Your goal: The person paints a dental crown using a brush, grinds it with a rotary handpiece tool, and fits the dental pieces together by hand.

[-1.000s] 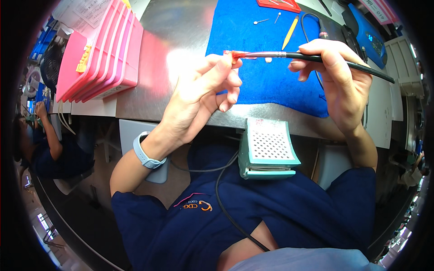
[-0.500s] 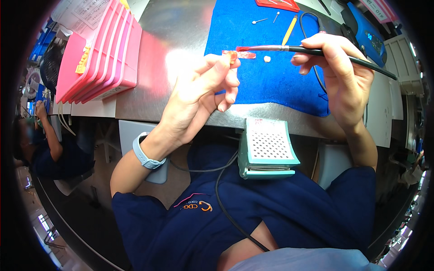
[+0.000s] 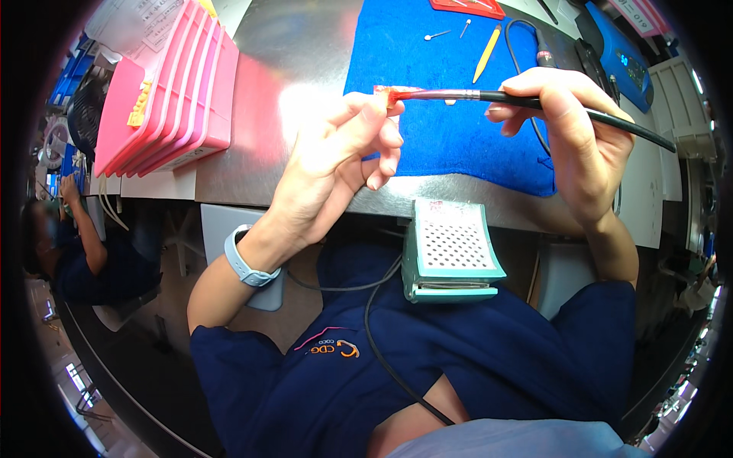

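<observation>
Between the fingertips and thumb of my left hand [image 3: 324, 156] is a small orange-red piece [image 3: 387, 96]; fingers and bristles partly hide it, and its kind is unclear. My right hand [image 3: 576, 133] grips a thin paintbrush [image 3: 462, 95] by its black handle, held nearly level. The red-stained bristles meet the piece at my left fingertips. Under both hands lies a blue towel [image 3: 466, 149]. Behind the brush, a small whitish lump [image 3: 450, 102] and a reddish strip [image 3: 405, 88] are partly covered.
A yellow pencil-like stick [image 3: 487, 55], small pin-like bits [image 3: 437, 36] and a red tray [image 3: 473, 8] are at the back. Pink upright racks [image 3: 172, 99] stand left, a blue control box [image 3: 622, 61] right. A green box with a perforated top [image 3: 456, 240] sits at the table's front edge.
My right hand has lowered the paintbrush slightly and moved its bristles left onto the small orange-red piece. My left hand has stayed almost still.
</observation>
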`<state>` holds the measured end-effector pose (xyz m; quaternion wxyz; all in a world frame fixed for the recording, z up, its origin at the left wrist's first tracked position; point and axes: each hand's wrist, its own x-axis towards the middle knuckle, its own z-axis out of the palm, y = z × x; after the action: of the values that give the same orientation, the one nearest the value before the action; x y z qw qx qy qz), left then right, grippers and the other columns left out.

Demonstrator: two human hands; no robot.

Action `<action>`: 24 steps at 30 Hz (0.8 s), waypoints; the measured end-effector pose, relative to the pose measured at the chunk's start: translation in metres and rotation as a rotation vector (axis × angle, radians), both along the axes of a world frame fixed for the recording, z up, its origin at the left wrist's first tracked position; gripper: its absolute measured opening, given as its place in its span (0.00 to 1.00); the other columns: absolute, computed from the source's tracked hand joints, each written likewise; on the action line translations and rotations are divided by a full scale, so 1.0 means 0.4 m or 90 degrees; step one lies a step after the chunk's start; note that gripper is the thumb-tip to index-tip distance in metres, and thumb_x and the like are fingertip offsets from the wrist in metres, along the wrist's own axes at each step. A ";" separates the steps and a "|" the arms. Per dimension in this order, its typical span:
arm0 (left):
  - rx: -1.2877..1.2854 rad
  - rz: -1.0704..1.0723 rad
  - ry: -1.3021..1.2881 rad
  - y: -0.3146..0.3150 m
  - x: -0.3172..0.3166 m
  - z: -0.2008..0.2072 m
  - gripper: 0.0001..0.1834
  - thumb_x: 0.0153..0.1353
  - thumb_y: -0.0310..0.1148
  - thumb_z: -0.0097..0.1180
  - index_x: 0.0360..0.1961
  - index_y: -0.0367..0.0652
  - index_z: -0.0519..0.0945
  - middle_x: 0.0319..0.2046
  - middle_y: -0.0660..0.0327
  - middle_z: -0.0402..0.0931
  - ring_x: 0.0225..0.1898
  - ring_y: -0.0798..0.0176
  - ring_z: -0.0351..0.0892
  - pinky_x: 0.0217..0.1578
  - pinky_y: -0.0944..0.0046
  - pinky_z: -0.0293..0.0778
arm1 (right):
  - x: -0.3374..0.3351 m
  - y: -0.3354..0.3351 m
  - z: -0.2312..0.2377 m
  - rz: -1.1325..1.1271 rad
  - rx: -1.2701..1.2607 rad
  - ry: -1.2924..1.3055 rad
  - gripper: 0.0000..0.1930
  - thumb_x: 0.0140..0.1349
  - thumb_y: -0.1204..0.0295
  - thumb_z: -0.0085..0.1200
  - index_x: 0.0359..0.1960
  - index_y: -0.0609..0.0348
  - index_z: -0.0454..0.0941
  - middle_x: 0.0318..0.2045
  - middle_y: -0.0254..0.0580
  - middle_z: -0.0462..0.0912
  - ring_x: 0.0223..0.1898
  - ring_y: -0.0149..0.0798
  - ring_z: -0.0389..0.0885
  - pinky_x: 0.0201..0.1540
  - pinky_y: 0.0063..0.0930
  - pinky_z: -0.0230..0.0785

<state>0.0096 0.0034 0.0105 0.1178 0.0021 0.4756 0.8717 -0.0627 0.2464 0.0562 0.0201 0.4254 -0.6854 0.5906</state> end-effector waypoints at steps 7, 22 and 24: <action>-0.011 0.009 -0.002 0.002 0.001 -0.005 0.20 0.71 0.46 0.53 0.46 0.37 0.76 0.31 0.65 0.75 0.29 0.71 0.74 0.28 0.72 0.68 | 0.005 -0.002 0.004 -0.025 -0.007 0.002 0.14 0.73 0.74 0.41 0.45 0.74 0.78 0.35 0.56 0.84 0.37 0.43 0.85 0.38 0.32 0.77; -0.001 0.012 -0.006 0.002 0.000 -0.008 0.19 0.71 0.46 0.53 0.46 0.38 0.76 0.31 0.66 0.75 0.30 0.72 0.74 0.28 0.72 0.67 | 0.010 -0.005 0.008 -0.011 0.042 0.095 0.13 0.70 0.77 0.44 0.42 0.76 0.79 0.38 0.57 0.83 0.34 0.43 0.84 0.38 0.33 0.77; 0.001 0.009 -0.003 0.002 0.000 -0.008 0.19 0.71 0.46 0.53 0.46 0.39 0.76 0.31 0.66 0.75 0.30 0.72 0.74 0.28 0.72 0.67 | 0.011 -0.003 0.010 -0.020 0.031 0.120 0.12 0.69 0.77 0.45 0.41 0.76 0.79 0.37 0.57 0.83 0.34 0.44 0.84 0.39 0.33 0.77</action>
<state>0.0096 0.0042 0.0074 0.1128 -0.0033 0.4749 0.8728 -0.0585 0.2452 0.0602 0.0835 0.4688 -0.7013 0.5305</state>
